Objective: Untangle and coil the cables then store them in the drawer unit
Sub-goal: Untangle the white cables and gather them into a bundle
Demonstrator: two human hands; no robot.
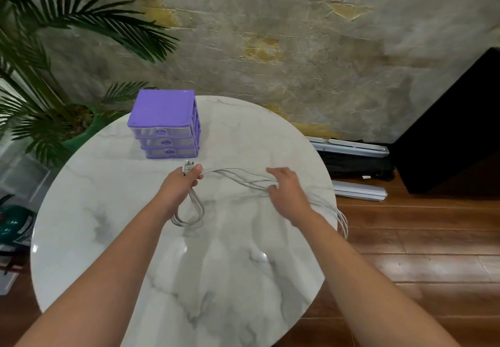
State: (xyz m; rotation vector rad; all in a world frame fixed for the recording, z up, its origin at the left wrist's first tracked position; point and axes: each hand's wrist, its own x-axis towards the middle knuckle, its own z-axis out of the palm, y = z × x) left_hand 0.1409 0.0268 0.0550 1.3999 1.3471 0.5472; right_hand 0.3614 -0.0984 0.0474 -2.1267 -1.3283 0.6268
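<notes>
Several thin grey cables (238, 177) stretch across the round marble table (113, 206) between my two hands. My left hand (180, 184) grips them near their plug ends (187, 167), and a loop of cable (189, 215) hangs below that hand onto the table. My right hand (284, 187) holds the strands further right, fingers curled round them. Beyond it the cables trail over the table's right edge (342, 218). A purple drawer unit (165, 125) with three shut clear drawers stands at the table's far side, just behind my left hand.
A potted palm (54, 76) stands at the left behind the table. Metal rails (357, 189) and a black bag (354, 162) lie on the wood floor at the right, beside a large black box (454, 130). A rough plastered wall is behind.
</notes>
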